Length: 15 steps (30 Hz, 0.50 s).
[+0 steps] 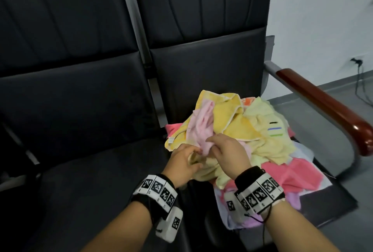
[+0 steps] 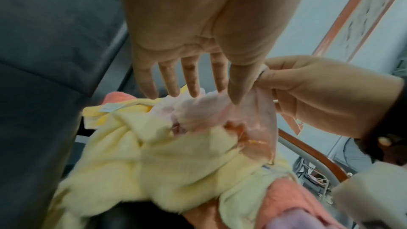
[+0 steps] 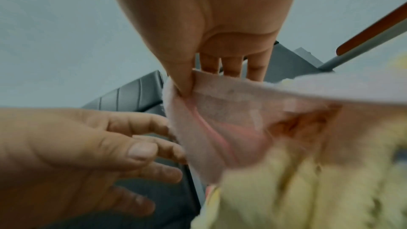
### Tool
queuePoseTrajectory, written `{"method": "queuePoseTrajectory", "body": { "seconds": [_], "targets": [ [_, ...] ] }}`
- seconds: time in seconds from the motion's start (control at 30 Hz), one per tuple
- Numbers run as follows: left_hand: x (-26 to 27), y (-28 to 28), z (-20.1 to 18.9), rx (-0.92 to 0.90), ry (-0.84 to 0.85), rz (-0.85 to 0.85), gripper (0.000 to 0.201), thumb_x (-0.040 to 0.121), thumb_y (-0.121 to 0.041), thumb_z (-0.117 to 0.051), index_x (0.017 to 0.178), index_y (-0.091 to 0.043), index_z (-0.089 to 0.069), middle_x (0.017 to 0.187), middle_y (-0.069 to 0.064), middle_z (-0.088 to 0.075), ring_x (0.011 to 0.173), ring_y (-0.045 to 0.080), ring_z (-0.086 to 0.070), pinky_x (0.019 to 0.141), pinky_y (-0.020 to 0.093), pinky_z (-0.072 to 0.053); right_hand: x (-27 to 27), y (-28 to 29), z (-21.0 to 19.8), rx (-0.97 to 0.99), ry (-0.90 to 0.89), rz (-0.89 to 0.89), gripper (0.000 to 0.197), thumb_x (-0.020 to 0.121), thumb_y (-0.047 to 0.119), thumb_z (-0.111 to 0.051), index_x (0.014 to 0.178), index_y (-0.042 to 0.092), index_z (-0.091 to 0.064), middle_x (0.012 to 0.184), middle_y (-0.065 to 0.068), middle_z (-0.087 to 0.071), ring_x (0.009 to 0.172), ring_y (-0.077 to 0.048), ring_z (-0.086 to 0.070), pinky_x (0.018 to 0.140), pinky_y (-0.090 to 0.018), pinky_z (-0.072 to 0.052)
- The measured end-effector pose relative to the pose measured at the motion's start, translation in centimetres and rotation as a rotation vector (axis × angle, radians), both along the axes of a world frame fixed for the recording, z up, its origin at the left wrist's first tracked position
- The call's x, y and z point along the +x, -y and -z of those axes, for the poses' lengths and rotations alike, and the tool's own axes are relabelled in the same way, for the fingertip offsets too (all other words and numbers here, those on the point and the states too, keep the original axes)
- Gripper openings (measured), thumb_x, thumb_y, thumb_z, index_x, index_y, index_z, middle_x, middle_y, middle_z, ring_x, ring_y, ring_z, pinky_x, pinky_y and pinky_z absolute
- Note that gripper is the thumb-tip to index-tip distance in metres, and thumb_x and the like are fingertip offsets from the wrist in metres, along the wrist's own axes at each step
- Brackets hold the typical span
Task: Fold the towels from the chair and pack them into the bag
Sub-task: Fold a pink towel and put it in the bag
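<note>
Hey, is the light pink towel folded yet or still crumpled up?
Still crumpled. The light pink towel lies bunched and creased on the towel pile, with the right hand pinching one edge; no flat fold shows.

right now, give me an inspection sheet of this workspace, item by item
surface: black padded chair seat, one of two joined seats; the towels lie on the right seat.
job's things: pile of towels, unfolded, yellow, pale yellow, pink and coral; pale pink towel lies on top. No bag seen.
clutter: nothing seen.
grippers: right hand pinches the pale pink towel's edge between thumb and fingers; left hand, fingers extended, reaches at the same towel, no grip seen.
cables: dark cable runs from a wall socket to the floor; thin cord hangs from the right wristband.
surroundings: wooden armrest, white wall, grey floor.
</note>
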<state>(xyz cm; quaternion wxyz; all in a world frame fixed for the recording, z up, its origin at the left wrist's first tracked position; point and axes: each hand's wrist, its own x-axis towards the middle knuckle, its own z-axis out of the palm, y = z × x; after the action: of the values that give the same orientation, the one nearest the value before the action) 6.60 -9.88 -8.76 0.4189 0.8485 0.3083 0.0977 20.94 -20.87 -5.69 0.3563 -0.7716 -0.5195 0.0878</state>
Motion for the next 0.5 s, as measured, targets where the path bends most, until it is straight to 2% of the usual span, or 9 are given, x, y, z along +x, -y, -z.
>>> {"method": "queuePoseTrajectory", "body": {
  "seconds": [0.07,0.17,0.23,0.33,0.4,0.5],
  "targets": [
    [-0.6,0.7,-1.6,0.033,0.034,0.002,0.037,0.082,-0.025,-0.078,0.116,-0.029,-0.063,0.126,-0.011,-0.053,0.123,0.011,-0.046,0.101,0.02,-0.033,-0.8,0.8,-1.9,0.04,-0.009,0.017,0.023,0.09,0.01,-0.055,0.101,0.024,-0.07,0.09,0.005,-0.069,0.082,-0.017,-0.064,0.072,-0.039,-0.052],
    [-1.8,1.8,-4.7,0.002,0.146,-0.019,0.062,0.083,-0.025,-0.077,0.137,-0.03,-0.046,0.136,-0.015,-0.049,0.13,0.004,-0.044,0.106,0.022,-0.035,-2.3,1.9,-5.0,0.124,-0.054,-0.037,0.028,0.091,0.008,-0.053,0.108,0.024,-0.069,0.095,0.008,-0.071,0.086,-0.011,-0.064,0.077,-0.035,-0.052],
    [-2.6,2.7,-6.9,0.011,0.226,-0.007,0.069,0.084,-0.022,-0.073,0.145,-0.031,-0.041,0.141,-0.014,-0.049,0.131,0.003,-0.043,0.108,0.025,-0.037,-3.8,2.7,-7.2,0.176,-0.133,-0.095,0.028,0.093,0.007,-0.052,0.105,0.025,-0.069,0.094,0.013,-0.07,0.087,-0.005,-0.064,0.077,-0.027,-0.05],
    [-4.0,4.0,-9.9,0.079,0.324,-0.006,0.048,0.088,-0.016,-0.068,0.132,-0.03,-0.056,0.129,-0.01,-0.057,0.122,0.006,-0.051,0.104,0.03,-0.043,-6.2,3.8,-10.5,0.258,-0.198,-0.171,0.027,0.093,0.008,-0.049,0.093,0.028,-0.067,0.093,0.014,-0.069,0.091,-0.008,-0.064,0.076,-0.015,-0.045],
    [-5.5,5.0,-11.9,0.063,0.378,-0.047,0.033,0.089,-0.012,-0.065,0.118,-0.028,-0.064,0.114,-0.007,-0.06,0.11,0.01,-0.057,0.097,0.034,-0.048,-7.7,4.5,-12.6,0.286,-0.199,-0.218,0.029,0.092,0.007,-0.047,0.09,0.028,-0.067,0.094,0.011,-0.069,0.096,-0.011,-0.064,0.079,-0.013,-0.045],
    [-8.6,6.0,-14.8,0.096,0.439,-0.059,0.021,0.087,-0.006,-0.063,0.098,-0.024,-0.066,0.096,-0.002,-0.06,0.089,0.011,-0.06,0.083,0.035,-0.051,-10.3,5.1,-15.3,0.291,-0.185,-0.292,0.031,0.092,0.002,-0.047,0.093,0.025,-0.067,0.094,0.014,-0.068,0.097,-0.008,-0.063,0.08,-0.01,-0.044]
  ]
}}
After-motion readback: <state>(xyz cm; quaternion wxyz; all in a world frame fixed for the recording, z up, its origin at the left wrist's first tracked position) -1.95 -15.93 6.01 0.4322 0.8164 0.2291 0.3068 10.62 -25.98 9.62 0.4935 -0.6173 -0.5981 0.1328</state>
